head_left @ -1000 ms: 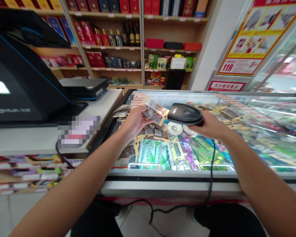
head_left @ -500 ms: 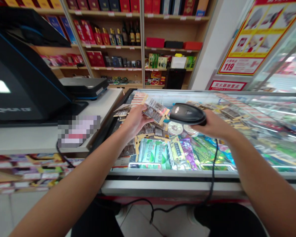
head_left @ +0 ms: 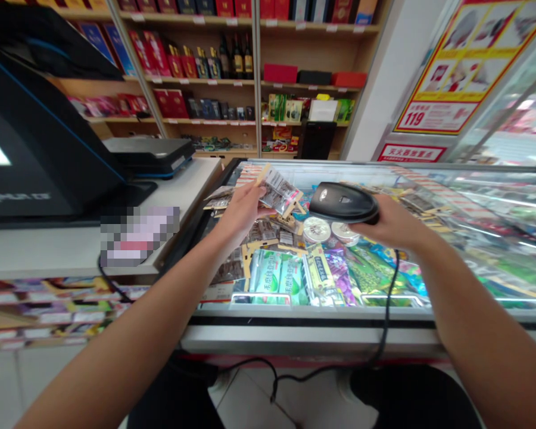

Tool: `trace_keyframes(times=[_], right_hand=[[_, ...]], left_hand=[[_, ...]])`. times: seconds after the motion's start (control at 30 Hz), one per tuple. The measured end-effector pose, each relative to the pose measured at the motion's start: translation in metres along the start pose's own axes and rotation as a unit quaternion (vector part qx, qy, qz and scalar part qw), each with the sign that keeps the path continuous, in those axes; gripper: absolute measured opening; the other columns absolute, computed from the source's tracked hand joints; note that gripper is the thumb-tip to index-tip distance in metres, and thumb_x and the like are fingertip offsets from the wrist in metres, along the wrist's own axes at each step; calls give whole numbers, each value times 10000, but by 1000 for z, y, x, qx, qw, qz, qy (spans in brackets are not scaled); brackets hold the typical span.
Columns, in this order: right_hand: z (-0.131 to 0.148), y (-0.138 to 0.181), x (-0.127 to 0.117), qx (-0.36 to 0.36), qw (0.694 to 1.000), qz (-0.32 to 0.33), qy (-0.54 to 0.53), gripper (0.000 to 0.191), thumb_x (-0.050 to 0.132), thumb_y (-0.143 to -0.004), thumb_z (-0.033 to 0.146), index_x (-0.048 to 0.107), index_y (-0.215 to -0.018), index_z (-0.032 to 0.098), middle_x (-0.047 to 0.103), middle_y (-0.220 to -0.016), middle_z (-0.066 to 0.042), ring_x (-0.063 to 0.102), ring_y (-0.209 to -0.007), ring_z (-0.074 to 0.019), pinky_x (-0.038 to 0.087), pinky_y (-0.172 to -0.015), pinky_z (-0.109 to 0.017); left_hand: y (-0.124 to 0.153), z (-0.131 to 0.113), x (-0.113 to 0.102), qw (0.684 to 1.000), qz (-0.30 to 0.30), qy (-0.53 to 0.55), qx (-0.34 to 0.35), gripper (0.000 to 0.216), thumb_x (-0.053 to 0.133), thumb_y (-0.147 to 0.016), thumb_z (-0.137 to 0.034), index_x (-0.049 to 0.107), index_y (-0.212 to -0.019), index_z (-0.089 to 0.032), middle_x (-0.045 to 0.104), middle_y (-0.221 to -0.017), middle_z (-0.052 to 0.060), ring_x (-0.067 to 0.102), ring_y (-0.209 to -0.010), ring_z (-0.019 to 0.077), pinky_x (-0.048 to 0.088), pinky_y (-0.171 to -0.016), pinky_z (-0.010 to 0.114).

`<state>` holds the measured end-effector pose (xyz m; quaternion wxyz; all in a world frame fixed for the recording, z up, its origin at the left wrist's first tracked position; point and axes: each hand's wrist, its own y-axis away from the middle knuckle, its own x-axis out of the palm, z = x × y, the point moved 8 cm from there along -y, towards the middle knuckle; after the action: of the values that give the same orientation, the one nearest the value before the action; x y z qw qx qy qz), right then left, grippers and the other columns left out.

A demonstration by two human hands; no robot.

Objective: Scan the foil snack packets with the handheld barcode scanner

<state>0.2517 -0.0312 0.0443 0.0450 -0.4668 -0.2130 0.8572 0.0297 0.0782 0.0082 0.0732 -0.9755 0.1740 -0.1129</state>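
Note:
My left hand (head_left: 245,205) pinches a small flat packet (head_left: 280,192) with a tan edge, clear film and dark contents, tilted above the glass-topped freezer (head_left: 312,317). Closed around a black corded barcode scanner (head_left: 343,201) is my right hand (head_left: 390,221). The scanner's head points left toward the packet, a short gap apart. Under the hands lie more packets of the same look (head_left: 268,232), and others (head_left: 218,198) rest by the freezer's left edge. Through the glass show green bags (head_left: 280,275), a purple bag (head_left: 338,271) and two round lids (head_left: 316,230).
On the left counter (head_left: 40,253) stand a black point-of-sale terminal (head_left: 44,137), a scale (head_left: 147,154) and a pixelated object (head_left: 138,238). The scanner's cable (head_left: 388,316) hangs over the freezer's front edge. Shelves (head_left: 187,78) with boxes and bottles stand behind.
The packet in my left hand has tilted a little more upright. My right hand has shifted slightly right with the scanner, widening the gap between scanner and packet.

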Motion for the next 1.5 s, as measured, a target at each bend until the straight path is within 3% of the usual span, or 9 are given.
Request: trace_keyframes(times=[0.27, 0.4, 0.53, 0.67, 0.9, 1.1, 1.27, 1.4, 1.5], right_hand=[[-6, 2, -10, 18, 999, -33, -3, 234, 693, -641, 351, 711, -830, 214, 708, -697, -24, 648, -665, -239, 542, -617, -331], [-35, 3, -20, 131, 989, -64, 5, 262, 657, -754, 476, 676, -809, 220, 634, -571, -36, 606, -527, -234, 510, -527, -354], [-77, 7, -43, 251, 948, -151, 127, 305, 619, -811, 506, 680, -879, 216, 701, -739, -110, 696, -740, -340, 548, -675, -438], [-115, 7, -45, 312, 910, -112, 248, 395, 616, -821, 515, 705, -954, 154, 729, -955, -218, 697, -965, -413, 534, -787, -461], [-138, 3, -10, 316, 904, -19, 287, 634, 667, -801, 626, 680, -1157, 101, 728, -1111, -254, 702, -1013, -410, 526, -783, -421], [-136, -2, 5, 305, 920, 1, 246, 572, 780, -766, 436, 655, -1224, 116, 728, -1164, -211, 698, -1047, -368, 522, -827, -391], [-112, -6, -9, 261, 953, -85, 131, 292, 740, -750, 278, 695, -1017, 169, 752, -988, -125, 704, -920, -301, 526, -802, -365], [-86, -6, -13, 215, 960, -170, -55, 296, 780, -701, 374, 675, -901, 184, 719, -855, -54, 670, -790, -239, 527, -742, -352], [-59, -7, 0, 158, 954, -178, -183, 417, 821, -672, 455, 679, -956, 184, 714, -896, -44, 658, -794, -219, 526, -744, -354]], left_hand=[[-1, -6, -2, 999, 10, -19, 32, 197, 503, -842, -201, 669, -940, -159, 672, -908, 48, 652, -795, 157, 599, -713, 297], [3, -29, -6, 978, 15, -152, 140, 282, 451, -907, -256, 687, -1045, -186, 692, -1036, 72, 662, -951, 209, 589, -847, 357], [16, -47, 2, 840, 48, -454, 291, 422, 464, -904, -190, 655, -1280, -176, 671, -1263, 125, 553, -1245, 293, 400, -1139, 473], [14, -24, 4, 697, 95, -652, 282, 450, 421, -906, -142, 655, -1290, -133, 656, -1276, 170, 554, -1231, 325, 418, -1108, 499], [21, -26, 5, 620, 52, -739, 258, 521, 481, -884, -192, 604, -1389, -167, 636, -1358, 141, 549, -1250, 341, 487, -1024, 489], [30, -39, 16, 655, 30, -690, 305, 464, 549, -841, -196, 661, -1291, -179, 639, -1348, 132, 552, -1248, 348, 481, -1006, 512], [42, -44, 35, 788, 65, -504, 349, 283, 516, -833, -139, 715, -1034, -151, 744, -1082, 96, 660, -1071, 241, 491, -1014, 409], [36, -20, 46, 921, 136, -328, 159, 191, 507, -898, -216, 687, -883, -155, 767, -877, 63, 712, -749, 163, 557, -654, 267], [36, -1, 51, 962, 167, -216, 21, 254, 531, -953, -364, 651, -922, -142, 765, -865, 81, 652, -537, 119, 460, -431, 211]])
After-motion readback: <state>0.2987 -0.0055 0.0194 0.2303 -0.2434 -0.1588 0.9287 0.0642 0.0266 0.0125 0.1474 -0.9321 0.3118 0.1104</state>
